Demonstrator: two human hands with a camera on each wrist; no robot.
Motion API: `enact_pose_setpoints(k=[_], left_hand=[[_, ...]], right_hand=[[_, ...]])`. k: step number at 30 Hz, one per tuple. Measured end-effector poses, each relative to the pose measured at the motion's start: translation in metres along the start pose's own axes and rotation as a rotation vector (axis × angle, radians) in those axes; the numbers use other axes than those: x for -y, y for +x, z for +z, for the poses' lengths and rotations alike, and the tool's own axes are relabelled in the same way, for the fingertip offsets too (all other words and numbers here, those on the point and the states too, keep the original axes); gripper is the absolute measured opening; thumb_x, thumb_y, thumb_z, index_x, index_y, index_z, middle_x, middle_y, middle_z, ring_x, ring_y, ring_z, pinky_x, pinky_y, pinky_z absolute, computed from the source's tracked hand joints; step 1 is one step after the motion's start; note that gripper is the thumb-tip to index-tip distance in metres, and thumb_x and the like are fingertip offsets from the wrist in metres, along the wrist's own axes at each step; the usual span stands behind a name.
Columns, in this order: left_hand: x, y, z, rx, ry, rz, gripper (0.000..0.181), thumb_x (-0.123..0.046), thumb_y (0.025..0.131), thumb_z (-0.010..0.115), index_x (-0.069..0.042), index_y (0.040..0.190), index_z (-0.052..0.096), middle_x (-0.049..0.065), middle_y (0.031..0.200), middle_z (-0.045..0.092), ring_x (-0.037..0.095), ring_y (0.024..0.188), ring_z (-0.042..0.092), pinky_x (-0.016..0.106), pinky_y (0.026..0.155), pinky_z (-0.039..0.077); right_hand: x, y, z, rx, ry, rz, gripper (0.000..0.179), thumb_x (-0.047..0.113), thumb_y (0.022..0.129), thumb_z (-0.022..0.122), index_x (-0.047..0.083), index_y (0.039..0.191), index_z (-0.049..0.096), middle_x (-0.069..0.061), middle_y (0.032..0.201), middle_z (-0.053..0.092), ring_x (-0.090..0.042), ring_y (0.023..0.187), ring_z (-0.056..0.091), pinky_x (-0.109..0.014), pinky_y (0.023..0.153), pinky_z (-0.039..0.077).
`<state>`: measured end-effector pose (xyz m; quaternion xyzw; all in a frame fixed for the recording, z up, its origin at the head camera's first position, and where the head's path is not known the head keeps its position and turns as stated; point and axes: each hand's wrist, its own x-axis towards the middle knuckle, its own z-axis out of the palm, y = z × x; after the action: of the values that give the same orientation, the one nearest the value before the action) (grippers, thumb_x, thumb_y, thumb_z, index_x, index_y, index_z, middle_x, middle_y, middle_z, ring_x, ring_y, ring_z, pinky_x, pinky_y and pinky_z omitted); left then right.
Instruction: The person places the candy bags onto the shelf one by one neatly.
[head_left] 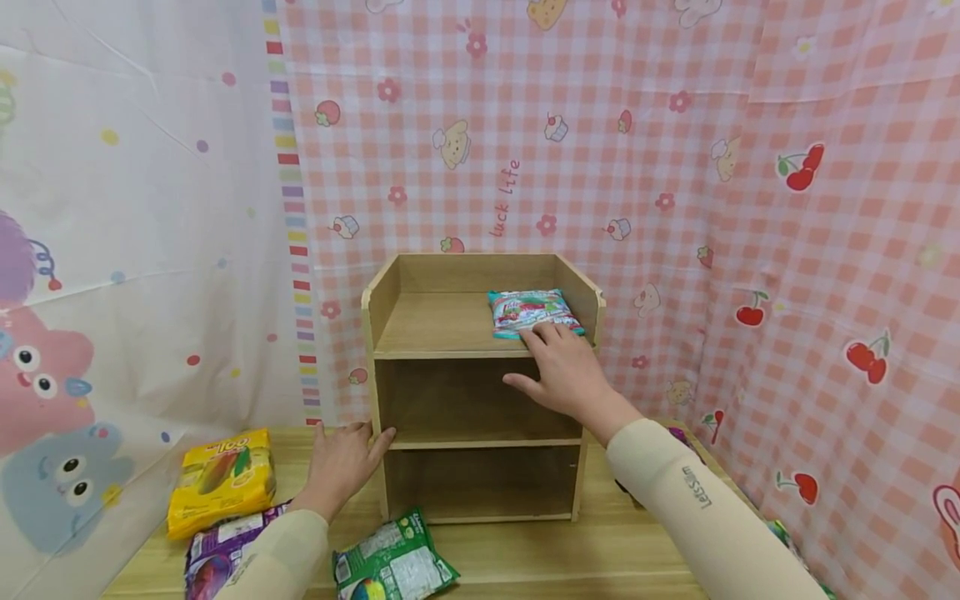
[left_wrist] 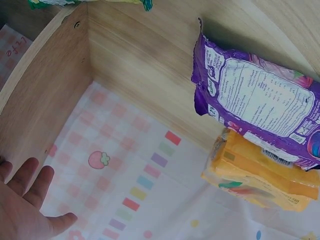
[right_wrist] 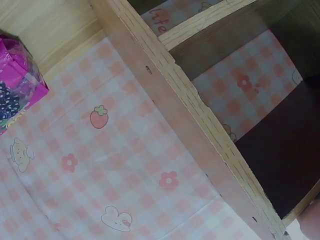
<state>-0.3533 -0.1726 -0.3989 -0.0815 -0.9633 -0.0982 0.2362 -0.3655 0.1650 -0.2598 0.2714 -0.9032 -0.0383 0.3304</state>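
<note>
Currently, your right hand (head_left: pixel 564 372) has fingers outstretched, thumb apart, at the near edge of the teal snack packet (head_left: pixel 528 308) atop the wooden shelf (head_left: pixel 435 323). Your left hand (head_left: pixel 343 465) spreads its fingers beside the left upright (head_left: pixel 375 379); left of them lie a yellow packet (head_left: pixel 225 483) and a purple packet (left_wrist: pixel 265 97), partly behind your left sleeve (head_left: pixel 288 546); below right, a green packet (head_left: pixel 393 560). Below right of your right fingers, a magenta packet (right_wrist: pixel 22 75) shows only partly.
</note>
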Motion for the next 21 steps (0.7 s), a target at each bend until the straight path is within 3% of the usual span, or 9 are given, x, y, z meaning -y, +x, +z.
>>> enact_pose_setpoints(k=[11,21], left_hand=[[0.0,-0.001,0.0,-0.019,-0.005,0.003,0.059,-0.049,0.104,0.042,0.0,0.116,0.07,0.019,0.115,0.069,0.044,0.106,0.064,0.075,0.105,0.019],[0.0,-0.001,0.0,-0.016,0.008,0.003,0.059,-0.05,0.104,0.041,0.0,0.116,0.07,0.019,0.117,0.069,0.044,0.107,0.064,0.074,0.106,0.019]], right_hand=[[0.003,-0.005,0.004,-0.005,-0.014,0.032,0.079,0.062,0.091,0.059,0.008,0.146,0.045,-0.014,0.136,0.051,-0.034,0.124,0.05,-0.053,0.102,0.04],[0.003,-0.018,0.013,-0.139,0.013,0.022,0.07,0.051,0.095,0.061,0.006,0.146,0.046,-0.02,0.148,0.042,-0.038,0.135,0.039,-0.061,0.113,0.021]])
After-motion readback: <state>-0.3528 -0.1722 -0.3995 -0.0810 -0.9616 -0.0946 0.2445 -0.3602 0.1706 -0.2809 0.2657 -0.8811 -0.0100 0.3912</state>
